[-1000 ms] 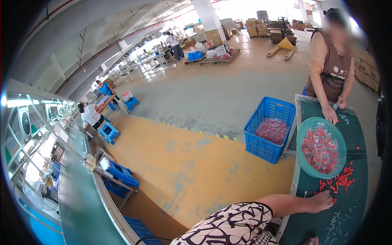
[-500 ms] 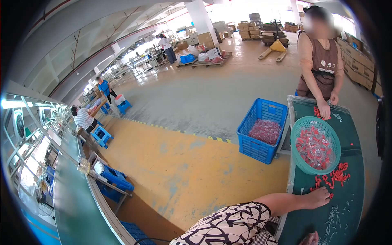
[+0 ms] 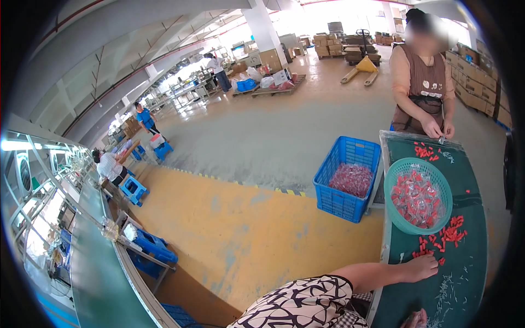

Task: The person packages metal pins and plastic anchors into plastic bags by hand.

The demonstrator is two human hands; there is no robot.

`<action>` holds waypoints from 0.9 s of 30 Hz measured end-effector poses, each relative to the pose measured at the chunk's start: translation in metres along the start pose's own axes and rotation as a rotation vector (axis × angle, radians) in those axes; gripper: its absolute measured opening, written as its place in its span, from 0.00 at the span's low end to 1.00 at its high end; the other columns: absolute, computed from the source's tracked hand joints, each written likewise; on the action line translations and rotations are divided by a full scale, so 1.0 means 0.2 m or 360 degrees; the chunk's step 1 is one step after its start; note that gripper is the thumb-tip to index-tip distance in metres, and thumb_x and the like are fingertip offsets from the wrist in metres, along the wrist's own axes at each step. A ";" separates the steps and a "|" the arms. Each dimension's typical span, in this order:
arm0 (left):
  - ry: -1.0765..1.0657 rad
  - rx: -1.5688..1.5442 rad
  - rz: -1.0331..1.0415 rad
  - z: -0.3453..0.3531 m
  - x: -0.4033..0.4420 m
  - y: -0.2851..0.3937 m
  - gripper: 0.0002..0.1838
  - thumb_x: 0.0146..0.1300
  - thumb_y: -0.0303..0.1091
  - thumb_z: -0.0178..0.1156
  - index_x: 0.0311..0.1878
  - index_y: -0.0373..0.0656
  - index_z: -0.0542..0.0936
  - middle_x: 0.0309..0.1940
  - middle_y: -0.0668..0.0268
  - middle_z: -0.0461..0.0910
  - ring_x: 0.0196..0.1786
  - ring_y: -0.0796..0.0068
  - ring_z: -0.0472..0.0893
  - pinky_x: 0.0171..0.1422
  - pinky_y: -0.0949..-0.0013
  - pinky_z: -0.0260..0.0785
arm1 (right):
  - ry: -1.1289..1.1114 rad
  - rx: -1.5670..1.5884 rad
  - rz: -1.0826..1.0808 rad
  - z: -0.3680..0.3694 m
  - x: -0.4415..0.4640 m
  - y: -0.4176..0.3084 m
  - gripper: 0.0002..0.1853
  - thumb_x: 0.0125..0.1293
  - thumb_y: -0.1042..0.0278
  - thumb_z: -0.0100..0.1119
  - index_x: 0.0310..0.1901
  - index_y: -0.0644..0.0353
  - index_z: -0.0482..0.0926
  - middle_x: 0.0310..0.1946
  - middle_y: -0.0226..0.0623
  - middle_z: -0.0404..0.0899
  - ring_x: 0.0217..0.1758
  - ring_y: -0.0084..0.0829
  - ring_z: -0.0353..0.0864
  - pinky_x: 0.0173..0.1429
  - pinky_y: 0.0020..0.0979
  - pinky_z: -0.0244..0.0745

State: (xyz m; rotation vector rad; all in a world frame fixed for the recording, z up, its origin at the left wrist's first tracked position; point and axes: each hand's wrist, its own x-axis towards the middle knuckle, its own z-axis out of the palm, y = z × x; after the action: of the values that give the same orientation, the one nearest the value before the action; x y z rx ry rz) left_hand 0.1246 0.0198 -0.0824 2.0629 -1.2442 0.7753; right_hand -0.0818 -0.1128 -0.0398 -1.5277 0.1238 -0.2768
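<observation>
My left hand (image 3: 422,268) reaches over the green tabletop (image 3: 396,298), fingers curled down at the near edge of a scatter of small red pieces (image 3: 453,234). One loose red piece (image 3: 442,261) lies right beside its fingertips; what the fingers pinch is hidden. Only part of my right hand (image 3: 416,318) shows at the bottom edge, fingers drawn together, and its contents cannot be made out. Thin whitish strips (image 3: 444,292) are strewn between and beyond my hands. Past the red pieces stands a green round basket (image 3: 391,210), filled with clear bags holding red pieces (image 3: 418,199).
Across the table a co-worker (image 3: 424,87) handles something small near more red pieces (image 3: 425,150). A blue crate (image 3: 339,205) with pinkish contents stands left of the table. Another long green bench (image 3: 104,262) runs along the left, with blue stools (image 3: 134,188) beside it.
The co-worker's hands have lifted from the red pieces and come together at the table's far edge. My left hand stays by the red pieces; the whole view has shifted slightly.
</observation>
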 end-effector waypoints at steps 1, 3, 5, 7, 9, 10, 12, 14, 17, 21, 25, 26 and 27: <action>-0.0010 0.0013 0.0010 -0.01 0.00 0.00 0.05 0.55 0.28 0.56 0.34 0.40 0.75 0.35 0.61 0.71 0.44 0.59 0.73 0.61 0.55 0.67 | -0.0002 -0.0028 -0.0036 0.00 0.00 0.01 0.16 0.74 0.60 0.55 0.43 0.70 0.76 0.15 0.34 0.71 0.19 0.24 0.67 0.25 0.28 0.62; -0.0024 0.0031 0.0027 -0.04 0.00 0.01 0.04 0.55 0.28 0.56 0.33 0.40 0.75 0.35 0.61 0.71 0.44 0.59 0.73 0.61 0.55 0.67 | -0.0062 -0.0107 -0.0099 -0.02 0.01 0.01 0.17 0.74 0.59 0.55 0.43 0.69 0.76 0.15 0.35 0.72 0.19 0.24 0.67 0.26 0.28 0.62; -0.0064 0.0086 0.0024 -0.04 0.00 0.01 0.04 0.55 0.29 0.56 0.33 0.40 0.74 0.35 0.61 0.70 0.44 0.59 0.73 0.61 0.56 0.66 | -0.0174 -0.0196 -0.0161 -0.04 0.02 0.01 0.17 0.74 0.58 0.55 0.43 0.68 0.77 0.15 0.35 0.72 0.18 0.24 0.67 0.26 0.28 0.62; -0.0084 0.0125 0.0019 -0.03 0.00 0.02 0.04 0.55 0.29 0.55 0.32 0.40 0.74 0.35 0.60 0.70 0.44 0.59 0.72 0.61 0.56 0.66 | -0.0026 -0.0161 -0.0124 -0.01 0.01 0.00 0.16 0.73 0.59 0.55 0.42 0.68 0.77 0.15 0.34 0.72 0.18 0.24 0.67 0.26 0.27 0.62; -0.0084 0.0138 0.0013 -0.03 0.00 0.03 0.04 0.55 0.29 0.55 0.32 0.40 0.74 0.35 0.60 0.70 0.44 0.59 0.72 0.61 0.56 0.66 | 0.0052 -0.0100 -0.0090 0.00 0.00 0.00 0.15 0.73 0.60 0.55 0.42 0.67 0.77 0.15 0.33 0.72 0.18 0.24 0.67 0.26 0.26 0.62; -0.0099 0.0127 0.0025 -0.05 0.01 0.03 0.04 0.55 0.29 0.55 0.32 0.39 0.74 0.35 0.60 0.70 0.44 0.59 0.72 0.61 0.56 0.66 | 0.0058 -0.0053 -0.0073 0.00 0.00 0.01 0.15 0.73 0.60 0.55 0.42 0.67 0.77 0.15 0.32 0.72 0.19 0.24 0.67 0.26 0.26 0.62; -0.0133 0.0102 0.0048 -0.12 0.02 0.05 0.05 0.55 0.29 0.55 0.33 0.38 0.74 0.36 0.59 0.71 0.44 0.59 0.72 0.60 0.56 0.66 | 0.0032 -0.0024 -0.0062 0.00 -0.01 0.00 0.14 0.73 0.61 0.56 0.41 0.67 0.78 0.16 0.32 0.72 0.19 0.23 0.67 0.26 0.25 0.62; 0.0018 0.0097 0.0154 -0.15 0.00 0.08 0.06 0.54 0.29 0.55 0.33 0.37 0.75 0.36 0.59 0.71 0.44 0.59 0.72 0.57 0.57 0.67 | -0.0027 -0.0065 -0.0077 0.00 -0.01 -0.03 0.13 0.73 0.62 0.56 0.42 0.67 0.78 0.17 0.33 0.72 0.19 0.23 0.67 0.26 0.25 0.61; -0.0136 0.0107 0.0064 -0.17 -0.08 0.11 0.07 0.53 0.29 0.55 0.32 0.35 0.75 0.37 0.57 0.71 0.44 0.58 0.72 0.54 0.58 0.68 | 0.0099 0.0100 -0.0008 0.02 -0.02 0.01 0.13 0.72 0.63 0.57 0.43 0.68 0.78 0.18 0.33 0.72 0.20 0.22 0.66 0.26 0.25 0.60; -0.0206 0.0237 -0.0029 -0.16 -0.11 0.16 0.08 0.52 0.30 0.56 0.32 0.34 0.77 0.38 0.56 0.72 0.45 0.58 0.73 0.51 0.60 0.70 | 0.0138 0.0052 0.0010 0.04 -0.03 -0.04 0.13 0.71 0.65 0.58 0.43 0.69 0.78 0.19 0.31 0.72 0.20 0.22 0.65 0.26 0.25 0.59; -0.0336 0.0375 -0.0126 -0.14 -0.08 0.16 0.10 0.52 0.30 0.56 0.34 0.33 0.78 0.39 0.55 0.73 0.46 0.58 0.74 0.50 0.61 0.71 | 0.0130 -0.0095 -0.0050 0.06 -0.04 -0.09 0.12 0.71 0.66 0.58 0.42 0.69 0.78 0.19 0.30 0.71 0.21 0.22 0.65 0.27 0.25 0.59; -0.0402 0.0379 -0.0152 -0.12 -0.07 0.15 0.10 0.52 0.29 0.56 0.34 0.33 0.78 0.38 0.56 0.74 0.46 0.57 0.74 0.50 0.61 0.71 | 0.0129 -0.0136 -0.0059 0.06 -0.04 -0.09 0.11 0.71 0.67 0.58 0.42 0.69 0.78 0.18 0.30 0.71 0.21 0.22 0.65 0.28 0.25 0.60; -0.0466 0.0382 -0.0179 -0.11 -0.06 0.15 0.10 0.52 0.29 0.56 0.34 0.33 0.78 0.38 0.56 0.74 0.46 0.57 0.75 0.50 0.61 0.71 | 0.0121 -0.0088 -0.0048 0.06 -0.04 -0.08 0.11 0.71 0.67 0.58 0.42 0.69 0.78 0.18 0.30 0.70 0.21 0.22 0.65 0.28 0.25 0.60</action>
State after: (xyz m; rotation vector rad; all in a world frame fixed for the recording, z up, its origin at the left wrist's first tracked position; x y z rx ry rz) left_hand 0.0894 0.0317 -0.0722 2.4901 -1.2213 0.6102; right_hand -0.0878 -0.0997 -0.0242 -1.5751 0.1696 -0.3579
